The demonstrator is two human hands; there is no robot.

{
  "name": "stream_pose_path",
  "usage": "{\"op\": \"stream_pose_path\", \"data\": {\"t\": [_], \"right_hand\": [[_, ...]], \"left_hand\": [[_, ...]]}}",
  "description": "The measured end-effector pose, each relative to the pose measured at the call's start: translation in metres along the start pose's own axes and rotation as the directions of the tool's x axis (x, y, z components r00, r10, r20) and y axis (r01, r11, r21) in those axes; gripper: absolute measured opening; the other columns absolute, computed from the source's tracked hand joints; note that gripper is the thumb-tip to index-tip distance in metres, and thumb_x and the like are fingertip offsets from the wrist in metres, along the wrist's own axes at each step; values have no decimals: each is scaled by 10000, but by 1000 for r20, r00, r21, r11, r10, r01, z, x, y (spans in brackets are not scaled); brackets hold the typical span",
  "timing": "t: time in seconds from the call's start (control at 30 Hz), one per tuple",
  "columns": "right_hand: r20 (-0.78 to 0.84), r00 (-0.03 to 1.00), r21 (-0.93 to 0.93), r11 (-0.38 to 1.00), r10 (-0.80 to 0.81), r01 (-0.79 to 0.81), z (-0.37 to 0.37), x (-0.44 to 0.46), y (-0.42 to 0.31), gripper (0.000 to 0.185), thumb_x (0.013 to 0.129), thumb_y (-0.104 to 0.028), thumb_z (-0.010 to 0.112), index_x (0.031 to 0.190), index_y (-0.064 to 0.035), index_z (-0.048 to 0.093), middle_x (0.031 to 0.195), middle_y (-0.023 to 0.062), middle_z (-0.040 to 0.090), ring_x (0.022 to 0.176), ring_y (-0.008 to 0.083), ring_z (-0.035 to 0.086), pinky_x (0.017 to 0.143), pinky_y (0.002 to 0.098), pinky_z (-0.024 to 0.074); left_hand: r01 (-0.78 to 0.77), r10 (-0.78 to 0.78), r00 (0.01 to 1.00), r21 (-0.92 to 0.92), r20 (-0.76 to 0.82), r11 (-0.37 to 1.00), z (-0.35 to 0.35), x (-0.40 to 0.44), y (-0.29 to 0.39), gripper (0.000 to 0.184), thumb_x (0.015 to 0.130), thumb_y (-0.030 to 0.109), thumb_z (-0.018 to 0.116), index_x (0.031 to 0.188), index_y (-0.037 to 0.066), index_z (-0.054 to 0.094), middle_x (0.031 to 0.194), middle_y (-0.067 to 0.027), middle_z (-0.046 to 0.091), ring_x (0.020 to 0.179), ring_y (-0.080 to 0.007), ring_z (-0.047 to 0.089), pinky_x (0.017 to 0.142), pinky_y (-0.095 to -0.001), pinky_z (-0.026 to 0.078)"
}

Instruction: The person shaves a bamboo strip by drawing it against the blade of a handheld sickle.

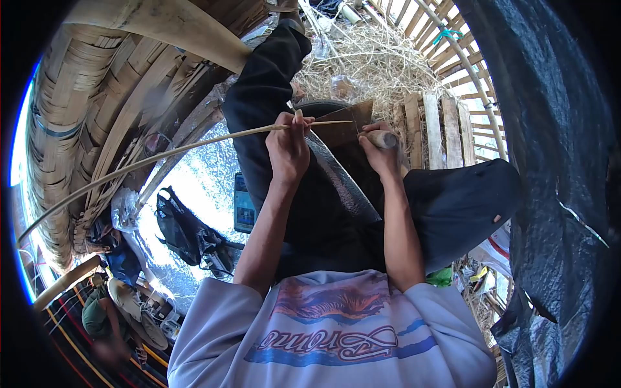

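Observation:
My left hand (289,143) is closed around a long thin bamboo strip (174,152), close to its pointed end. The strip runs from the far left edge to a tip between my hands. On the right, my right hand (380,150) grips a rounded pale handle (388,140); a dark flat blade (343,129) seems to reach left from it, behind the strip's tip. A long greyish flat strip (343,178) lies slanted over my lap between my forearms.
Woven bamboo (77,129) curves along the left. A phone (244,204) and black straps (184,229) lie on shiny foil. Straw (375,58) and wooden slats (432,129) are ahead. Dark sheeting (550,161) hangs right. Another person (103,317) is at lower left.

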State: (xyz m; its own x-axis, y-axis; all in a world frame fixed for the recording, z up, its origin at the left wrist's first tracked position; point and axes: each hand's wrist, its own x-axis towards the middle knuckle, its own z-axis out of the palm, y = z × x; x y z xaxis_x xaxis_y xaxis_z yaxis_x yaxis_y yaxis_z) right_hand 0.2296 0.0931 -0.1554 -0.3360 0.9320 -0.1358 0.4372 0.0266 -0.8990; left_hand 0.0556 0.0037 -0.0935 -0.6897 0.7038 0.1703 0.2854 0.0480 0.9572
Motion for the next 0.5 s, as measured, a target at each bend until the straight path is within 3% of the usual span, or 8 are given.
{"op": "stream_pose_path", "data": {"t": [0.03, 0.13, 0.23, 0.27, 0.3, 0.37, 0.47, 0.5], "right_hand": [[6, 1000, 5, 1000, -7, 7, -3, 0, -4, 127, 736, -11, 686, 855, -24, 644, 863, 66, 693, 829, 154, 665, 762, 286, 518], [1, 999, 401, 915, -53, 48, -17, -11, -35, 115, 758, -43, 722, 835, -20, 640, 853, 58, 688, 811, 145, 663, 748, 290, 521], [-103, 985, 339, 926, -141, 168, -6, -9, -16, 107, 749, -45, 718, 824, -31, 643, 859, 56, 691, 791, 157, 670, 726, 295, 522], [-77, 983, 185, 967, -166, 178, -2, -5, -2, 103, 740, -47, 709, 822, -48, 647, 859, 50, 692, 782, 173, 676, 713, 298, 518], [-11, 999, 138, 990, -41, 42, 5, -1, 1, 110, 732, -54, 704, 827, -63, 651, 842, 42, 686, 777, 186, 678, 707, 298, 514], [16, 1000, 109, 994, -19, 17, 2, 0, 11, 122, 730, -28, 706, 834, -49, 647, 858, 57, 689, 809, 177, 674, 736, 297, 518], [-22, 996, 397, 913, -90, 91, -16, -7, -30, 141, 725, 7, 704, 845, -34, 642, 883, 80, 690, 844, 174, 668, 770, 304, 522], [-16, 997, 396, 915, -82, 81, -14, -9, -30, 141, 725, 7, 704, 845, -34, 642, 883, 80, 690, 844, 174, 668, 770, 304, 522]], "left_hand": [[-4, 4, 1000, 5, -8, 1000, -1, 2, 1, 290, 1014, 197, 456, 826, -13, 527, 760, -147, 679, 721, -206, 675, 647, -300, 515], [-24, 24, 1000, 56, 11, 998, -3, 0, 4, 308, 1017, 206, 448, 812, -12, 523, 756, -142, 671, 717, -208, 673, 635, -296, 506], [-2, -2, 999, 76, 47, 997, -7, -1, -1, 364, 1024, 281, 431, 853, -32, 505, 838, -149, 649, 839, -202, 684, 759, -290, 569], [13, -13, 999, 6, 43, 1000, -4, -1, 1, 365, 1023, 282, 434, 852, -33, 503, 836, -150, 645, 843, -205, 683, 763, -291, 568], [2, -2, 999, -6, 42, 1000, -1, -1, 1, 365, 1023, 282, 434, 852, -33, 503, 836, -150, 645, 843, -205, 683, 763, -291, 568], [18, -18, 1000, -38, 2, 999, -1, 0, -1, 316, 1017, 211, 449, 812, -18, 523, 756, -147, 665, 713, -210, 669, 652, -304, 514], [-20, 20, 1000, 38, 5, 999, -4, 1, 0, 315, 1018, 208, 447, 817, -24, 518, 769, -152, 664, 693, -202, 655, 651, -304, 512], [-37, 37, 999, 49, 9, 998, -4, 0, -2, 315, 1019, 207, 444, 819, -25, 517, 775, -155, 663, 695, -200, 655, 650, -304, 511]]}}
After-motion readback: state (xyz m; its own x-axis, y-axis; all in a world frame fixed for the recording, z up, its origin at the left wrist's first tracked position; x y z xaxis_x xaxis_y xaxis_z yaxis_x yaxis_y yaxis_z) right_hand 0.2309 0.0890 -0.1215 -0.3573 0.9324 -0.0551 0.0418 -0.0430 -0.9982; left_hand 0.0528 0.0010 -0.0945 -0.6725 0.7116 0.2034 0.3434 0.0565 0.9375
